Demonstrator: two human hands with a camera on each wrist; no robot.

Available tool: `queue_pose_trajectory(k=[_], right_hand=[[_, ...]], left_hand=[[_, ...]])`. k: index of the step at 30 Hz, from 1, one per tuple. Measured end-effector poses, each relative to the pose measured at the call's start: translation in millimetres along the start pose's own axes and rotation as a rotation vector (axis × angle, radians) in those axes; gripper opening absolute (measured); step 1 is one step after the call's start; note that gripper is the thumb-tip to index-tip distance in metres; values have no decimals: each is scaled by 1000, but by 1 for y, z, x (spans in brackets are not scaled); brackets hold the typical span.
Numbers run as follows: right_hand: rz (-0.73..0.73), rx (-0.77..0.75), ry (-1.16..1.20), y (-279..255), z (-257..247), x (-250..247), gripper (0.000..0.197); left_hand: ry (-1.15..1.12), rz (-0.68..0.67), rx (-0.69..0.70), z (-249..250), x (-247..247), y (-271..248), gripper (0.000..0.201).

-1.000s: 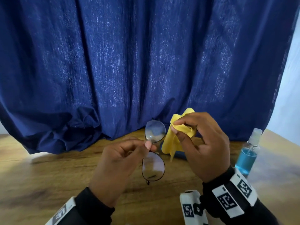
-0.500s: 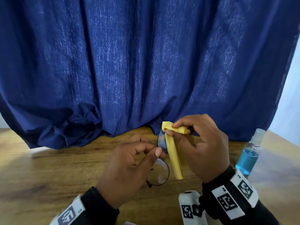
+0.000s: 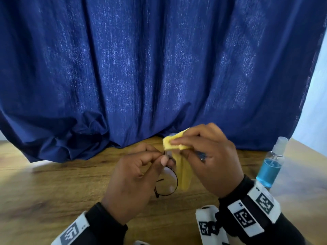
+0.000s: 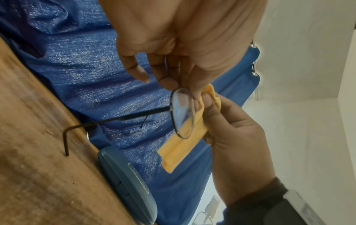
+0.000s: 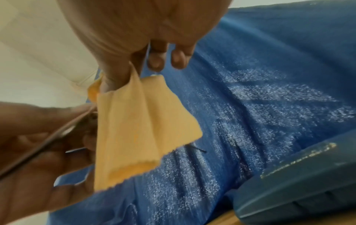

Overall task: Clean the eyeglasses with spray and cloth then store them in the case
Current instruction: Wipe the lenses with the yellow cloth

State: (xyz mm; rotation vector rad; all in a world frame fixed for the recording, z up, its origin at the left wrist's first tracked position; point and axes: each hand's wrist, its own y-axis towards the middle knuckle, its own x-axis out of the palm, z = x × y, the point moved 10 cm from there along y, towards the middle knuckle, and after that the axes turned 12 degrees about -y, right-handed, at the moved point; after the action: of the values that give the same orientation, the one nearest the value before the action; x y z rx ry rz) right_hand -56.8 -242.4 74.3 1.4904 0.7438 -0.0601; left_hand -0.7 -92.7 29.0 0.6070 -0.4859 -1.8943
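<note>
Pinching the glasses [image 3: 166, 181] at the bridge, the left hand [image 3: 134, 181] holds them above the desk [image 3: 53, 191] while the right hand's [image 3: 210, 156] fingers clamp the cloth [image 3: 178, 144] over the far lens. Wiping seems underway; next probably the near lens. Farther off, the spray bottle [image 3: 270, 167] stands near the desk's right edge and the case [image 4: 127, 182] lies shut against the curtain [image 3: 159, 68].

Soft daylight from right, wrist cams blurry

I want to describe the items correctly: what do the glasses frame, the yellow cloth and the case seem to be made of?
Eyeglasses frame: thin dark wire, probably metal, matte.
Yellow cloth: soft fine fabric, likely microfiber; it drapes and has a zigzag-cut edge.
Case: rigid blue shell, likely plastic or a leather-like cover; smooth, with gold lettering.
</note>
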Motion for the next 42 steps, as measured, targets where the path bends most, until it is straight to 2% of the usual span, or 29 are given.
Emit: queue_pose_trajectory(k=[2, 6, 10, 14, 17, 18, 21, 25, 29, 33, 36, 37, 40, 42], right_hand=[[51, 92, -43, 0, 13, -6, 21], [-14, -80, -23, -2, -11, 4, 20], [43, 96, -58, 1, 11, -6, 17], [-37, -67, -7, -1, -8, 6, 17], [34, 93, -39, 1, 12, -4, 17], [31, 92, -35, 1, 11, -3, 18], [-67, -74, 22, -1, -11, 10, 18], [24, 93, -9, 1, 13, -5, 17], [-115, -54, 7, -2, -4, 13, 16], [-20, 111, -33, 0, 17, 0, 10], [-117, -21, 6, -1, -2, 12, 11], [-130, -17, -8, -1, -1, 14, 10], [-56, 138, -60, 0, 23, 3, 10], [-109, 79, -15, 1, 15, 9, 7]], left_hand=[[-12, 8, -13, -1, -1, 0, 21], [9, -14, -1, -1, 2, 1, 24], [48, -31, 8, -2, 6, 0, 21], [83, -12, 45, 2, 4, -1, 19], [98, -38, 39, 2, 6, 0, 20], [104, -40, 36, 1, 7, 0, 20], [121, -29, 51, 1, 7, -1, 18], [86, -28, 40, 0, 6, -2, 19], [92, -3, 31, 0, 1, -1, 21], [103, 20, 18, -1, -4, 1, 23], [89, 18, 11, 0, -3, 1, 24], [82, 20, 7, 0, -3, 1, 24], [81, 38, -12, -3, -6, 2, 25], [72, 44, -21, -3, -6, 2, 26]])
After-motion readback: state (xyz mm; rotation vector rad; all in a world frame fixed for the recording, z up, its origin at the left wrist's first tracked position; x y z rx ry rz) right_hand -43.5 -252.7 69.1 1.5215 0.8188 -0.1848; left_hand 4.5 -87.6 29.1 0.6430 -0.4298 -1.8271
